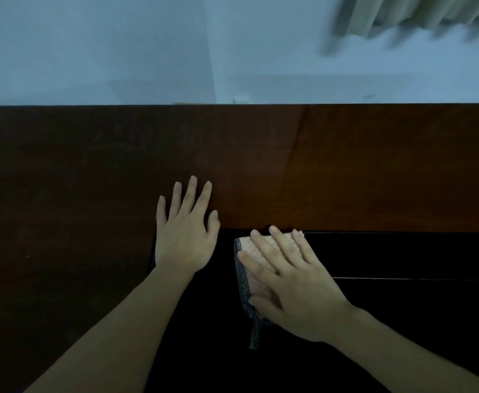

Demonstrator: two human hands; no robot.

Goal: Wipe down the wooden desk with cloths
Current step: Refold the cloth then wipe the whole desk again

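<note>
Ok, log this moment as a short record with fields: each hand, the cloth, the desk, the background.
left hand: flat with fingers spread, resting at the near edge of the desk, holds nothing
right hand: straight fingers pressing down on the cloth
cloth: folded, pale weave with dark mesh edge, lying against a black surface below the desk edge
desk: dark reddish-brown wood
background: pale wall, curtain at upper right, blurred

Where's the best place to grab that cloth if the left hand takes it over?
Probably the dark mesh edge of the cloth, coming from the left. The right hand lies flat over the rest, and only that edge, with its tail hanging toward the person, shows free. The left hand rests just beside it.
</note>
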